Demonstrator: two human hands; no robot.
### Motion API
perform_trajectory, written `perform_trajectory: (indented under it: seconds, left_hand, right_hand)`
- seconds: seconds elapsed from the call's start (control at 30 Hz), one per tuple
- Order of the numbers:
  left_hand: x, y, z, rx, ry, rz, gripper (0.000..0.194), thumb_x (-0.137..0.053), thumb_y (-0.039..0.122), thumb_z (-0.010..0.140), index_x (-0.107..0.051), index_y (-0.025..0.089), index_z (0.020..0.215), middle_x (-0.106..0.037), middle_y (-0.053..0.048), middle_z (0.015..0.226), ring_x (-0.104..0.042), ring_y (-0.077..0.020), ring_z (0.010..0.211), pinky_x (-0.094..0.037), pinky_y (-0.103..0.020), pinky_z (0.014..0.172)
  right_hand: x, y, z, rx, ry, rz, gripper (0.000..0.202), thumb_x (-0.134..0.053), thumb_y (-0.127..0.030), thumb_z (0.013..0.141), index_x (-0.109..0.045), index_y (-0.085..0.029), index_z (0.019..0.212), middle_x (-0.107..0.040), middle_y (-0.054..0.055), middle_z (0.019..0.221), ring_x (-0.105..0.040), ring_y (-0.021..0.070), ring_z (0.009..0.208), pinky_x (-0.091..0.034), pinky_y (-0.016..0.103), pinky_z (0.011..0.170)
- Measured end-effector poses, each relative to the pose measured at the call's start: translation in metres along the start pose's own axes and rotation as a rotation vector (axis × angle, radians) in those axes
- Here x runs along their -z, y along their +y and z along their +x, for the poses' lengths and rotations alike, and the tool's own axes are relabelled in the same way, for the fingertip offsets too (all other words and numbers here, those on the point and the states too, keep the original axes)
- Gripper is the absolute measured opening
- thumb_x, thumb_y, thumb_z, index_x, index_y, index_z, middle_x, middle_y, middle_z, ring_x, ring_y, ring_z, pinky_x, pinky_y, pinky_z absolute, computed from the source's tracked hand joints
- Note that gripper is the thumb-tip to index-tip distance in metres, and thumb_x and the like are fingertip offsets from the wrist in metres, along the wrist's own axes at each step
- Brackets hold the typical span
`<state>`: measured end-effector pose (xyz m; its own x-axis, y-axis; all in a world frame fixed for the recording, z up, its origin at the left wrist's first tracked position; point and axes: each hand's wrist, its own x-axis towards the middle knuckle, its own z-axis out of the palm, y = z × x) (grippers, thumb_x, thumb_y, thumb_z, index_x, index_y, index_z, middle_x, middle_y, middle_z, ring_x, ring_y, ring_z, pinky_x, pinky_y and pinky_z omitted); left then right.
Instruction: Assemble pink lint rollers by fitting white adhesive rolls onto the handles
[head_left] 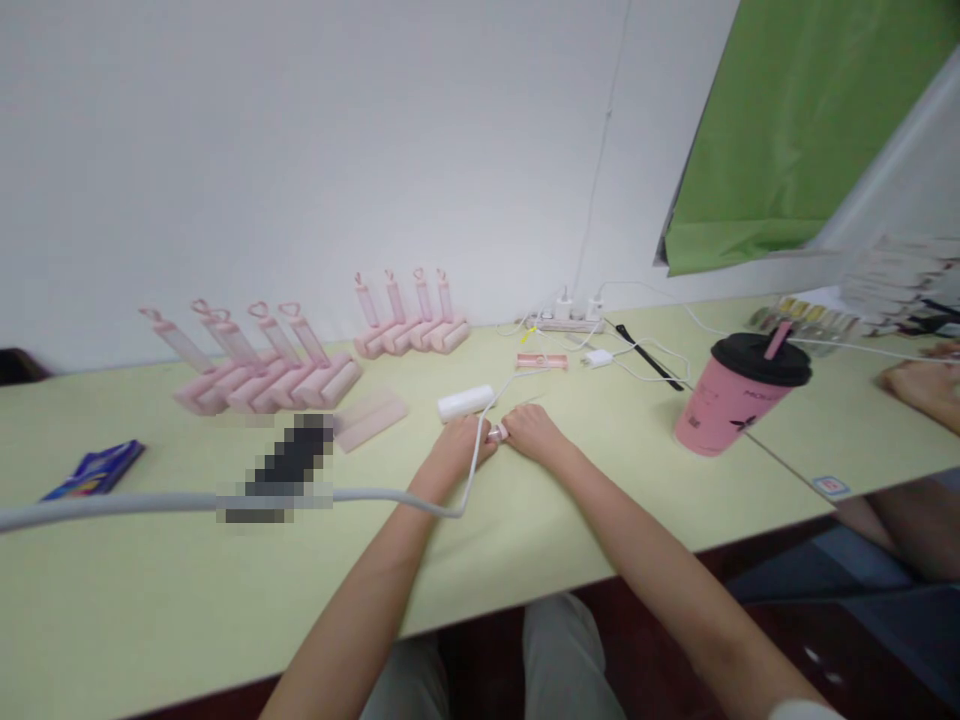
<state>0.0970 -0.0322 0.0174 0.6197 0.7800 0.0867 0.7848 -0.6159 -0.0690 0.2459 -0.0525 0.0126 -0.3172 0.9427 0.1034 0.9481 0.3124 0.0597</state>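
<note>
Left hand (454, 446) and right hand (534, 434) grip a small clear-and-pink piece (497, 433) between them, fingers curled tight. Probably fitting or loosening it; next move calls for aligned grips.

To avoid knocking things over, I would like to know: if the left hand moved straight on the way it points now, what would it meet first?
Probably the white cylinder, lying just beyond the left hand; whether they already touch is unclear.
</note>
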Motion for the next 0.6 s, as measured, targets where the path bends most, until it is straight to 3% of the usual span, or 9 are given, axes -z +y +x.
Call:
perform_trajectory:
  seconds: [0.17,0.4,0.6]
  left_hand:
    - [0.0045,0.0047,-0.0010,0.095,-0.016,-0.033,0.031,-0.039,0.031,0.081,-0.063,0.013,0.081,-0.066,-0.012,0.080,-0.061,-0.0207,0.074,-0.043,-0.027,0.064]
    - [0.0088,0.0038,-0.0035,-0.012,-0.028,0.062,0.027,-0.040,0.026,0.081,-0.063,0.011,0.082,-0.066,-0.014,0.081,-0.062,-0.0219,0.076,-0.044,-0.029,0.067]
    - [0.0070,0.0083,-0.0024,0.014,-0.027,0.007,0.028,-0.040,0.027,0.082,-0.063,0.011,0.084,-0.065,-0.014,0.080,-0.062,-0.0222,0.080,-0.044,-0.029,0.071]
  right_hand:
    - [-0.0059,-0.0036,0.0010,-0.108,0.036,0.029,0.029,-0.037,-0.024,0.088,-0.063,-0.013,0.094,-0.064,0.014,0.093,-0.059,0.0222,0.088,-0.041,0.029,0.074]
    - [-0.0056,-0.0024,0.0005,-0.005,-0.002,-0.003,0.027,-0.038,-0.020,0.087,-0.063,-0.012,0.093,-0.064,0.015,0.090,-0.059,0.0219,0.086,-0.041,0.030,0.073]
    - [-0.0033,0.0024,-0.0020,0.017,-0.012,0.024,0.027,-0.039,-0.022,0.087,-0.064,-0.012,0.092,-0.064,0.016,0.091,-0.059,0.0214,0.085,-0.040,0.029,0.072]
